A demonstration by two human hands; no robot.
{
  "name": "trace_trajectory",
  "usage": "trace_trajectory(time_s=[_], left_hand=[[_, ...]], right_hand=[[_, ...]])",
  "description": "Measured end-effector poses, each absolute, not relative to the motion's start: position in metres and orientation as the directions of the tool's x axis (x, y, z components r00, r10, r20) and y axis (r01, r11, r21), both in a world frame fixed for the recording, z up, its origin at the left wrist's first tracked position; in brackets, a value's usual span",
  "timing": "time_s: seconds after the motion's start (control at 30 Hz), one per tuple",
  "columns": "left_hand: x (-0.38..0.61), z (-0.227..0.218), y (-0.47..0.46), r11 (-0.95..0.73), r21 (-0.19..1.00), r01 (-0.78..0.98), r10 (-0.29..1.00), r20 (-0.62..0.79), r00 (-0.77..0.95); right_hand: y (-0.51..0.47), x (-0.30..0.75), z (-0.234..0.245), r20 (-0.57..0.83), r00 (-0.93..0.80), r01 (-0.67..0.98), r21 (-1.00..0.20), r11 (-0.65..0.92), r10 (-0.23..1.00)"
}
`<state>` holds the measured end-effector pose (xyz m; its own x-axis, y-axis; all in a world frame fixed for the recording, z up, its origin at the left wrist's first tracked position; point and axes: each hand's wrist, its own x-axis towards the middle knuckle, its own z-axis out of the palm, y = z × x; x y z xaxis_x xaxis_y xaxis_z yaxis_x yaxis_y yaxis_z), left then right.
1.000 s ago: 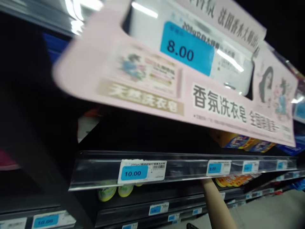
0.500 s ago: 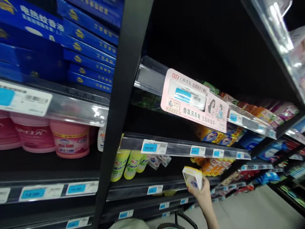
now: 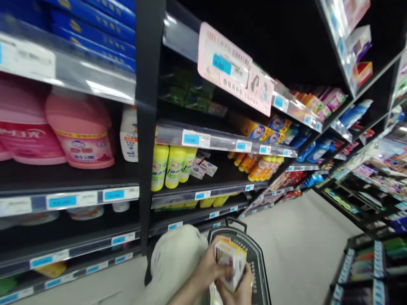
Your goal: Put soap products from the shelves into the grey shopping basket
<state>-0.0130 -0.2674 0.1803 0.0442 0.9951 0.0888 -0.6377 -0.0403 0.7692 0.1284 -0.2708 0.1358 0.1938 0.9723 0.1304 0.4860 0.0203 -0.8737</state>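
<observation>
Both hands hold a small white and yellow box point(image 3: 230, 263) low in the view, directly above the dark shopping basket point(image 3: 259, 271). The left hand point(image 3: 206, 271) wraps the box from its near side, fingers point(image 3: 219, 259) curled round the edge, and the right hand point(image 3: 238, 288) supports it from below and from the basket's side, fingers clenched against the carton. The box stands roughly upright, its printed face turned toward the person. A pale cloth bag or sleeve point(image 3: 173, 262), too blurred to tell which, lies just beside the basket on the shelf side.

As a judgement, the step in hand is inspecting the box between the two hands, over the basket and well apart from the shelves. The next move would call for turning the box gently without crushing its thin walls, or lowering it straight into the basket with both grips loosened together.

Beyond the basket rises the shelving: yellow bottles point(image 3: 168, 165) under a blue price tag point(image 3: 195, 139), pink tubs point(image 3: 81, 131) further from the basket, and a pink sign point(image 3: 235, 72) on the rail above.
</observation>
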Motion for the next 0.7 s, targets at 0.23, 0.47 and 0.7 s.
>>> trace_trajectory(time_s=[0.23, 0.47, 0.7], left_hand=[[-0.028, 0.187, -0.278, -0.004, 0.796, -0.605, 1.0, 0.009, 0.005], [-0.032, 0.192, -0.279, 0.058, 0.766, -0.64, 0.963, -0.212, -0.167], [-0.041, 0.2, -0.274, 0.162, 0.657, -0.736, 0.831, -0.493, -0.257]], right_hand=[[-0.305, 0.116, 0.15, -0.02, 0.11, 0.183, -0.982, -0.04, 0.994], [-0.283, 0.135, 0.159, -0.164, 0.032, -0.126, -0.979, -0.159, 0.986], [-0.234, 0.211, 0.062, -0.474, 0.269, -0.211, -0.879, -0.428, 0.839]])
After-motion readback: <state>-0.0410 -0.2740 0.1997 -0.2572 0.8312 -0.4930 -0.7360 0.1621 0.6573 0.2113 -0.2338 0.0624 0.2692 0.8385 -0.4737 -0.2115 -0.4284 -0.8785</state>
